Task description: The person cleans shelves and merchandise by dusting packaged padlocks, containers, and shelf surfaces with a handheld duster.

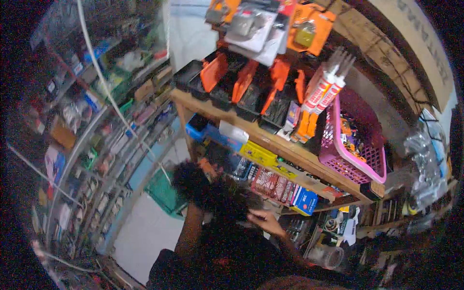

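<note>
A black, crumpled-looking thing (191,182) with ragged edges is in front of my body, in the lower middle of the head view. It is too dark to tell its kind. My left forearm rises into it, and the black thing hides the fingers of my left hand (194,210). At its right side is my right hand (263,221), fingers pointing left and bent against the dark edge, seemingly gripping it. Where the black thing ends and my dark shirt (217,261) begins is unclear.
Ahead, a wooden shelf (227,113) bears a black tray with orange dividers (241,82), sealant tubes (323,92) and a pink basket (355,166). Below stand boxes, one blue and yellow (304,200). Glass-fronted shelves (92,159) line the left. A green container (164,191) is beneath.
</note>
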The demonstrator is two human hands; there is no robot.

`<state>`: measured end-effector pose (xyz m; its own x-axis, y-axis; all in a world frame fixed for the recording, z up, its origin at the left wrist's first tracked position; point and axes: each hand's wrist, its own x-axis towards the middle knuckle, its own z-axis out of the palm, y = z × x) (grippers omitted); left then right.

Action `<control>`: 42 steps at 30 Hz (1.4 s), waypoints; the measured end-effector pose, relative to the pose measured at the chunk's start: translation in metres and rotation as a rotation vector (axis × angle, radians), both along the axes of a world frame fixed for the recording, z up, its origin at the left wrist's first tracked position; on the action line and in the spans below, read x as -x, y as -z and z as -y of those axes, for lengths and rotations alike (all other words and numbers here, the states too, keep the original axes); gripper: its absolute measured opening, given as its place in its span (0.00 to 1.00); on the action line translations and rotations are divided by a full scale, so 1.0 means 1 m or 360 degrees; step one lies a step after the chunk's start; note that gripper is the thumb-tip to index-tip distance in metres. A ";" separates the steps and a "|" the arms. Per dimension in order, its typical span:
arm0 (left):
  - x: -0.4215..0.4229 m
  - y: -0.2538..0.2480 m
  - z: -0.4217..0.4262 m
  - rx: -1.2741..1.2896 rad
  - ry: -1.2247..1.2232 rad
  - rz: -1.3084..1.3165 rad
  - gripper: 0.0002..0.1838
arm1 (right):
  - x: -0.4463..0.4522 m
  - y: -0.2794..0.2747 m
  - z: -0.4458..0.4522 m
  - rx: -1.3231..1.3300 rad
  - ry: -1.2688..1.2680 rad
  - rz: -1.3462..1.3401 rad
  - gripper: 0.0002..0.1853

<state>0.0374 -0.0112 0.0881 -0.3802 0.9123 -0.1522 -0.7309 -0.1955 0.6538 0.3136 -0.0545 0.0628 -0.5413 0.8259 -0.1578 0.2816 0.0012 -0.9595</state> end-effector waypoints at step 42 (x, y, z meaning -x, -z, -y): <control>0.007 0.002 0.012 -0.0198 0.0145 0.0807 0.31 | -0.001 0.001 0.020 -0.0019 0.0154 0.0230 0.14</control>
<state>0.0307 -0.0233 0.0858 -0.2052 0.9611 -0.1850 -0.9670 -0.1699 0.1900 0.3143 -0.0744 0.0618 -0.4318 0.8752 -0.2183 0.4161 -0.0214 -0.9091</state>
